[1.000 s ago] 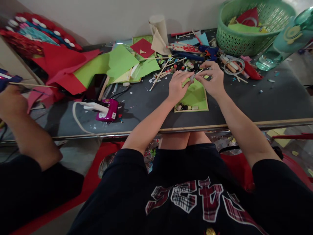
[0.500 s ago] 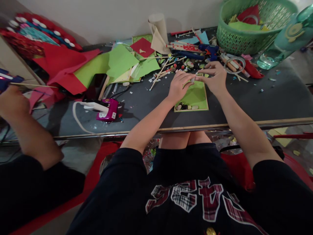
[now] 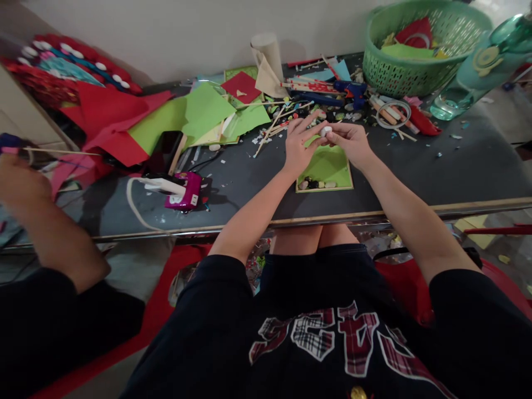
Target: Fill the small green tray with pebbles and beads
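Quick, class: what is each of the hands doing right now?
Left hand: fingers curled, touching the small white pebble.
Right hand: pinching the same pebble.

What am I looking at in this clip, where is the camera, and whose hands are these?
The camera sits on a person's head and looks down, so you see their own arms and dark shirt. No machine is involved. Their left hand and right hand meet above a green framed board on a dark table, and their fingers pinch a small white pebble between them. A row of pebbles lies along the board's near edge. Around it lie red and green paper sheets, wooden sticks, a green basket, a blue glue gun and a pink device. The arm at far left belongs to another person's hand, holding a thin stick.
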Demonstrator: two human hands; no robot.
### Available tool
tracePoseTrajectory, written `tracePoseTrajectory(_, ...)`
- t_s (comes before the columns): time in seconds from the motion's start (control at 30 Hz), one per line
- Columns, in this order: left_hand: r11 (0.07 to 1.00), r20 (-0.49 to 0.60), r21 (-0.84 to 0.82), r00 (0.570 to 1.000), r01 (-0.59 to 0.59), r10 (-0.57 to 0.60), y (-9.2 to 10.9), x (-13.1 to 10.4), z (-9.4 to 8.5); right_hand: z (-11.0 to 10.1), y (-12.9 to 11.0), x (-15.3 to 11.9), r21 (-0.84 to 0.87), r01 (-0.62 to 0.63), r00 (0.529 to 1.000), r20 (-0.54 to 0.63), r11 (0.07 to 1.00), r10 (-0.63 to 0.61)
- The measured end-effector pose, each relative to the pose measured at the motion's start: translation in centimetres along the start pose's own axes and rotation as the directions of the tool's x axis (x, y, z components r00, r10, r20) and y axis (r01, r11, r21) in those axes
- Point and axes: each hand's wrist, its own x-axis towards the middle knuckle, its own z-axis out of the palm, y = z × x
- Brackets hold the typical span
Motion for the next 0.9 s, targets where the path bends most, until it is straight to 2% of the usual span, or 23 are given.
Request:
tracePoseTrajectory(0.17, 1.000, -0.053, -0.010, 0.999, -0.007, 0.007, -0.9, 0.0, 0.0, -0.2, 0.8, 0.4, -0.047, 0.064, 0.998, -0.008, 0.997, -0.064)
tracePoseTrajectory(0.3, 0.998, -0.068, -0.026, 0.996, 0.062, -0.064, -0.7, -0.1, -0.2, -0.3, 0.9, 0.4, -0.045, 0.103, 0.995, 0.021, 0.994, -0.102)
tracePoseTrajectory(0.43, 0.999, -0.078, -0.024, 0.996, 0.044, -0.046, -0.3, 0.0, -0.2, -0.4, 0.8, 0.4, -0.061, 0.125, 0.992, 0.028, 0.990, -0.123)
tracePoseTrajectory(0.63, 0.998, -0.044, -0.040, 0.998, 0.040, -0.042, 0.4, 0.1, -0.4, -0.2, 0.9, 0.2, -0.079, 0.153, 0.985, 0.092, 0.985, -0.145)
tracePoseTrajectory(0.8, 0.989, -0.022, -0.113, 0.995, 0.091, -0.094, 0.9, 0.1, -0.4, -0.2, 1.3, 0.2, -0.082, 0.133, 0.986, 0.111, 0.988, -0.124)
tracePoseTrajectory(0.9, 0.978, 0.004, -0.165, 0.991, 0.129, -0.130, 0.4, 0.1, -0.1, -0.2, 1.6, 0.3, -0.099, 0.118, 0.987, 0.120, 0.988, -0.106)
